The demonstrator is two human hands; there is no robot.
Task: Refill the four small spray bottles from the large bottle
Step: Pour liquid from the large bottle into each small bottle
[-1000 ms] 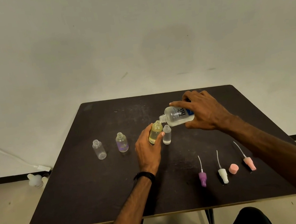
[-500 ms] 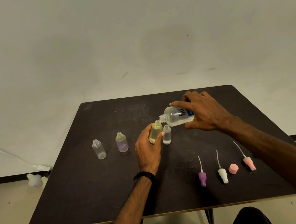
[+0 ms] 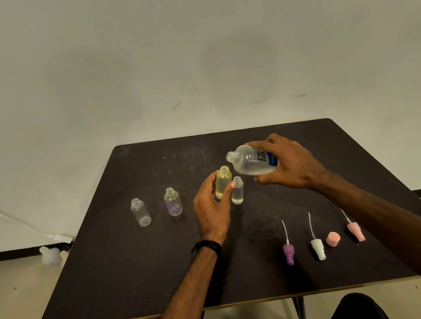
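My left hand [image 3: 211, 208] grips a small yellow-tinted bottle [image 3: 223, 182], open at the top, near the table's middle. My right hand [image 3: 287, 165] holds the large clear bottle [image 3: 250, 163] with a blue label, tilted with its open neck up and to the left, clear of the yellow bottle's mouth. A small clear bottle [image 3: 237, 191] stands just right of the yellow one. Further left stand a purple-tinted bottle [image 3: 173, 202] and another clear bottle [image 3: 140, 212], both uncapped.
On the dark table [image 3: 118, 278], front right, lie a purple spray head [image 3: 289, 253], a white spray head [image 3: 317, 248], a pink cap [image 3: 333, 239] and a pink spray head [image 3: 355, 230]. A white cable and plug lie on the floor at left.
My right hand has lifted and tipped the large bottle back, so its neck has moved up and away from the yellow bottle's mouth. My left hand keeps its hold.
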